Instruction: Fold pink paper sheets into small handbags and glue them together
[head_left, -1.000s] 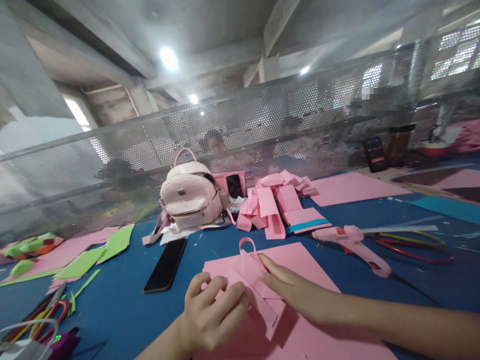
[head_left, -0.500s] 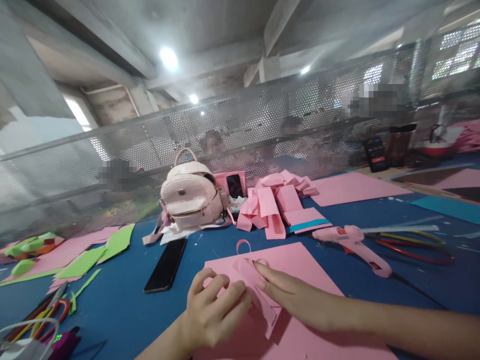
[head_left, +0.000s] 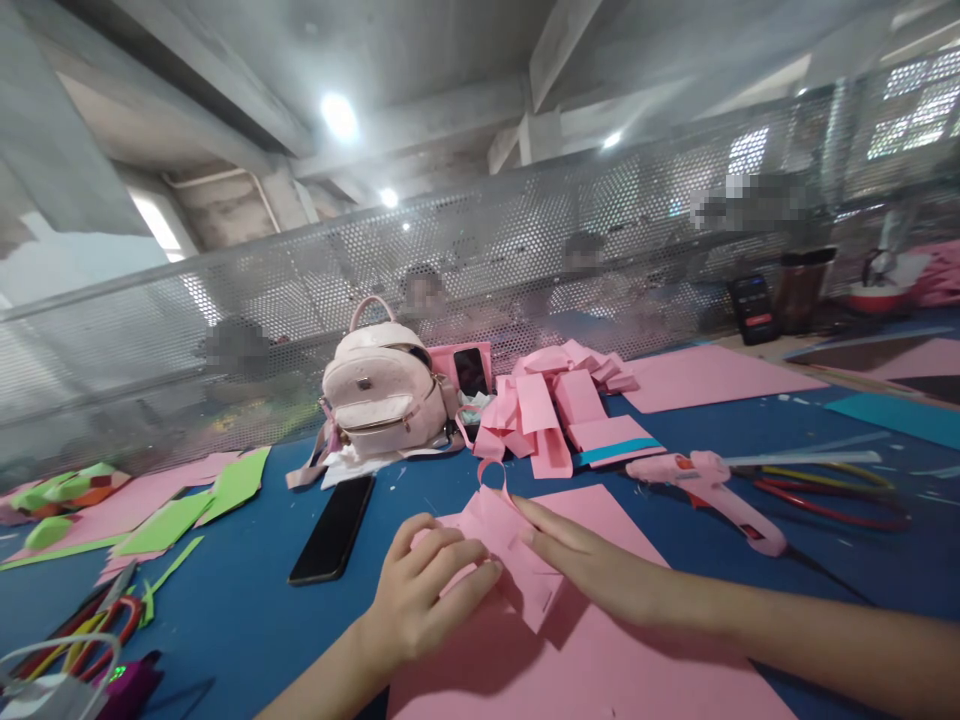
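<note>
Between my hands is a folded pink paper piece (head_left: 519, 560), tilted above a larger pink paper sheet (head_left: 600, 650). A thin curled paper strip (head_left: 493, 466) loops up from its far end. My left hand (head_left: 431, 590) has its fingers curled against the left side of the folded piece. From the right, my right hand (head_left: 592, 560) pinches its edge, fingers fairly straight and thumb on the near face. The fingertips behind the paper are hidden. The large sheet lies flat on the blue table (head_left: 240, 640).
A black phone (head_left: 332, 530) and a pale backpack (head_left: 386, 390) stand beyond my left hand. Cut pink strips (head_left: 544, 410) are heaped at the back. A pink glue gun (head_left: 720, 495) with a cable lies right. Scissors (head_left: 112, 620) and green paper (head_left: 169, 522) lie left.
Both hands have shifted slightly away from me with the folded pink paper, which now tilts up more. The curled strip stands higher.
</note>
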